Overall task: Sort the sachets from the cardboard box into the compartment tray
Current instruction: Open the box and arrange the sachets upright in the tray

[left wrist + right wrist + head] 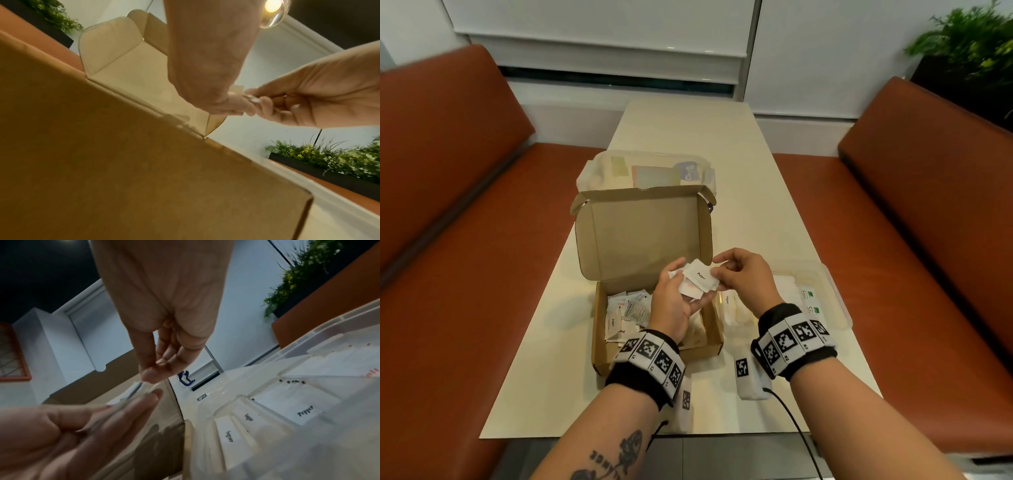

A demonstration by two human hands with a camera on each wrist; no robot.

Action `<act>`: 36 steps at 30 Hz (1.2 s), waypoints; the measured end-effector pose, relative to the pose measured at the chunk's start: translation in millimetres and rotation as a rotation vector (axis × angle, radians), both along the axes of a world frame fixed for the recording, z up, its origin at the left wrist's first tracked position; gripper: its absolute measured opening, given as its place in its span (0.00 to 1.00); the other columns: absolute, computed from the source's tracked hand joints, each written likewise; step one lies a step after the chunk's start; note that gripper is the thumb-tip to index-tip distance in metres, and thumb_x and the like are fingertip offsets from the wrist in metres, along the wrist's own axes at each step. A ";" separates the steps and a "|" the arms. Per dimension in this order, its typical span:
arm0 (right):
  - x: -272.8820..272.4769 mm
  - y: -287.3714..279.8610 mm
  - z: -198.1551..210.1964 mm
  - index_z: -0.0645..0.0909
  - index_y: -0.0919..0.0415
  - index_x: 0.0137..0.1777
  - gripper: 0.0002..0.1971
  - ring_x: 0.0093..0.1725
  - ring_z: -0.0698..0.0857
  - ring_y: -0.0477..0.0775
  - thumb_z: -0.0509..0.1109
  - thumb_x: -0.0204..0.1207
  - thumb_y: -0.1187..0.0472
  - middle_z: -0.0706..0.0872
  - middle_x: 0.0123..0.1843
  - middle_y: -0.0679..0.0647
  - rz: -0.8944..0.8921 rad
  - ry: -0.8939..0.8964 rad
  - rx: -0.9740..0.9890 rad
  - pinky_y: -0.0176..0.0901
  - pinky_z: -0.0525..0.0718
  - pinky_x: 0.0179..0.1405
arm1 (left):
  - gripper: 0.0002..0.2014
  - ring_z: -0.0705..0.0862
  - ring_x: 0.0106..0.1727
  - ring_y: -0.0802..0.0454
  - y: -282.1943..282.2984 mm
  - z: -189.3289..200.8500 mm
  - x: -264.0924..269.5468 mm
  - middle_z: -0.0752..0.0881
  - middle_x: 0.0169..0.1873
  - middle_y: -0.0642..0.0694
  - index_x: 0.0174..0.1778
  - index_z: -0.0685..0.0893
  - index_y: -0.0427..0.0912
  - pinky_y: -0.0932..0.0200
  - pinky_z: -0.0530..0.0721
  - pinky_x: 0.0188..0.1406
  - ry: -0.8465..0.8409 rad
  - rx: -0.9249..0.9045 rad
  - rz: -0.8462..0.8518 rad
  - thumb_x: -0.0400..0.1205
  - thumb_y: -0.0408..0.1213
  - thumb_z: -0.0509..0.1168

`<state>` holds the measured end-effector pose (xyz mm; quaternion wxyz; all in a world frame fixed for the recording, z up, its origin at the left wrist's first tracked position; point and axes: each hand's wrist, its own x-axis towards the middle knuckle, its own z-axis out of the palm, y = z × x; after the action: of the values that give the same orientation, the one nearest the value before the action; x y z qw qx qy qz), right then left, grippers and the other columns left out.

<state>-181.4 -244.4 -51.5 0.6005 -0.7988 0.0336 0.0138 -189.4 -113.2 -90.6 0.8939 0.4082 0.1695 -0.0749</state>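
Two orange benches (448, 192) flank a long pale table (753, 212), with green plants (969, 48) in a dark planter behind the right one. On the table, a cardboard box (709, 329) sits open near the front edge, its lid (647, 233) standing up at the back, and loose sachets (626, 308) lie in its left part. Just to the right of the box is the clear tray (835, 294); from the right wrist its compartments hold sachets marked "Sugar" (229, 435) and "Pepper" (305, 413). Behind the box's lid sits a clear lidded container (654, 171). Both hands are raised above the right side of the box. The left hand (674, 301) is palm up, fingers loosely cupped around a small pile of white sachets (690, 286). The right hand (746, 277) meets it from the right, thumb and forefinger pinching the edge of the top sachet, a pepper sachet (701, 277). Both wrists wear black bands (650, 366) carrying square black-and-white markers.
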 end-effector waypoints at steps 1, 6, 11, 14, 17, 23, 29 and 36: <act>1.0 0.1 -0.7 0.83 0.69 0.50 0.07 0.31 0.83 0.51 0.72 0.73 0.73 0.82 0.35 0.63 -0.008 0.002 -0.016 0.36 0.85 0.34 | 0.12 0.85 0.54 0.38 -0.8 1.4 -0.4 0.83 0.57 0.32 0.64 0.76 0.41 0.50 0.90 0.34 0.008 -0.012 -0.007 0.89 0.36 0.52; 2.1 -4.0 -4.5 0.84 0.62 0.47 0.07 0.31 0.86 0.50 0.74 0.71 0.71 0.87 0.35 0.61 -0.023 0.003 -0.015 0.36 0.88 0.36 | 0.10 0.86 0.58 0.39 -3.4 -1.0 -2.8 0.81 0.60 0.33 0.61 0.78 0.40 0.56 0.89 0.36 -0.043 0.120 -0.054 0.84 0.30 0.62; 0.4 -18.9 -9.0 0.84 0.63 0.46 0.06 0.30 0.85 0.48 0.73 0.73 0.72 0.87 0.34 0.57 -0.070 -0.009 0.034 0.34 0.87 0.34 | 0.07 0.87 0.55 0.42 -6.6 -3.6 -3.8 0.83 0.57 0.34 0.56 0.79 0.40 0.56 0.89 0.36 -0.038 0.128 -0.022 0.84 0.27 0.62; -0.1 -32.6 -11.2 0.84 0.66 0.48 0.05 0.33 0.84 0.46 0.70 0.75 0.72 0.86 0.36 0.55 -0.087 -0.024 0.015 0.31 0.85 0.31 | 0.07 0.86 0.57 0.42 -10.2 -4.6 -2.7 0.83 0.57 0.36 0.53 0.79 0.41 0.56 0.89 0.36 -0.009 0.117 0.019 0.84 0.26 0.61; 0.7 -48.7 -12.8 0.84 0.66 0.50 0.06 0.33 0.83 0.44 0.68 0.77 0.72 0.83 0.35 0.53 -0.090 -0.030 0.010 0.32 0.86 0.31 | 0.07 0.84 0.58 0.42 -17.4 -5.6 -2.7 0.82 0.57 0.37 0.53 0.79 0.41 0.56 0.90 0.36 0.011 0.134 0.025 0.84 0.26 0.61; 1.7 -88.2 -14.2 0.84 0.66 0.51 0.08 0.34 0.86 0.53 0.69 0.75 0.74 0.80 0.35 0.54 -0.165 -0.028 -0.002 0.42 0.89 0.41 | 0.08 0.84 0.55 0.44 -39.4 -4.1 -3.8 0.80 0.57 0.36 0.57 0.77 0.37 0.57 0.89 0.33 -0.002 0.142 -0.010 0.84 0.26 0.61; 2.2 -109.8 -26.1 0.86 0.64 0.44 0.06 0.31 0.83 0.49 0.72 0.71 0.74 0.85 0.34 0.58 -0.060 0.030 -0.388 0.33 0.82 0.38 | 0.06 0.84 0.54 0.44 -58.3 -6.0 -6.4 0.81 0.53 0.39 0.53 0.78 0.39 0.56 0.90 0.36 -0.014 0.143 -0.032 0.84 0.26 0.61; 11.5 -97.4 -49.6 0.86 0.58 0.41 0.03 0.39 0.79 0.45 0.72 0.74 0.65 0.83 0.37 0.47 0.058 0.065 -0.681 0.32 0.71 0.35 | 0.08 0.83 0.54 0.45 -65.0 -11.6 -9.2 0.80 0.54 0.38 0.58 0.77 0.36 0.51 0.91 0.42 -0.003 0.186 -0.023 0.84 0.26 0.61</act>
<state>-169.9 -341.8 -101.1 0.2972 -0.9532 0.0324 0.0442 -198.6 -178.2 -102.2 0.8515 0.4915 0.1696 -0.0685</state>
